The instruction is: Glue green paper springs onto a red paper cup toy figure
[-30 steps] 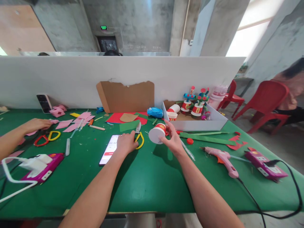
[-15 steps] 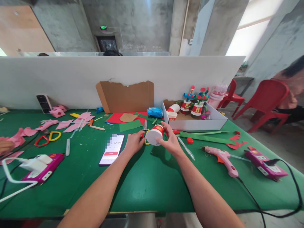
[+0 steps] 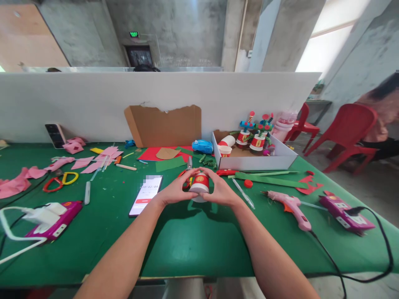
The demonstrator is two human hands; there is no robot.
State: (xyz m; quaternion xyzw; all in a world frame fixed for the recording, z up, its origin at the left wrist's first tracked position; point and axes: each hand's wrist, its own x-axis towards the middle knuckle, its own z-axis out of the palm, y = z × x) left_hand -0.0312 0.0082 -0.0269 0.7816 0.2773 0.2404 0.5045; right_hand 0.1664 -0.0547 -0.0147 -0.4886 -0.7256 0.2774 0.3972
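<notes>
A red and white paper cup [image 3: 200,181] is held between both hands near the middle of the green table. My left hand [image 3: 176,189] curves round its left side, thumb at the lower edge. From the other side my right hand [image 3: 220,189] grips it, fingertips meeting the left ones over the top. A white round face shows at the cup's lower end. Scissors [image 3: 190,162] lie just behind my left hand, their handles partly hidden. Left of that hand lies a phone [image 3: 146,195] with a running timer on its screen.
At the back right, a white box [image 3: 255,163] holds cups and cup figures. A pink glue gun [image 3: 291,205] and a purple power strip [image 3: 346,214] lie to the right, with a cable. Red-and-yellow scissors [image 3: 59,182] and pink paper scraps [image 3: 102,160] lie left. Green strips [image 3: 271,181] stretch behind.
My left hand has moved right from the scissors onto the cup. The cup has turned from its side to more upright, and both hands now hold it.
</notes>
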